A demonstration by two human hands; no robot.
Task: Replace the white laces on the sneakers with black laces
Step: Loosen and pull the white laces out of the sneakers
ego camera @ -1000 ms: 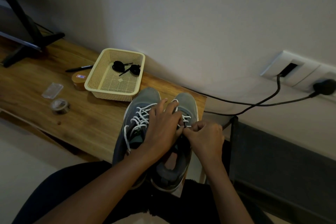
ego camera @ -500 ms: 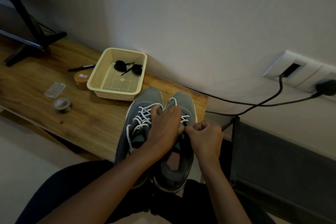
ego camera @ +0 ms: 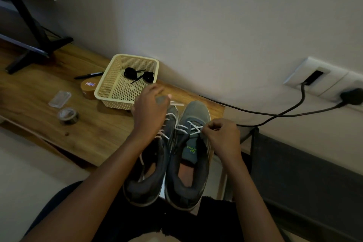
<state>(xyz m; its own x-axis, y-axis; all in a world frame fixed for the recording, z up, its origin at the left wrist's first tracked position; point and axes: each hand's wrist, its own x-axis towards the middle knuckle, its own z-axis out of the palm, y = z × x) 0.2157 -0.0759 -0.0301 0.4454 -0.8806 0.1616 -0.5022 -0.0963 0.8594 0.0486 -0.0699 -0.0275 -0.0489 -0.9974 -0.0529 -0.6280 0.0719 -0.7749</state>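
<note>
While the left hand [ego camera: 150, 108] and right hand [ego camera: 222, 135], apart, each pinch white cord laces [ego camera: 191, 126] over grey fabric sneakers [ego camera: 188, 163] at the wooden table's [ego camera: 98, 135] near corner, a cream mesh basket [ego camera: 110, 84] holding coiled black laces [ego camera: 130, 72] sits just beyond; bare wood lies left.

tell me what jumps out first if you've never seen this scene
Two grey sneakers sit side by side at centre, heels toward the person, laced in white. The left hand holds a lace end above the toes while the right hand pinches the lacing on the right-side sneaker. Behind them, a cream basket on the wooden bench holds coiled black laces.
</note>
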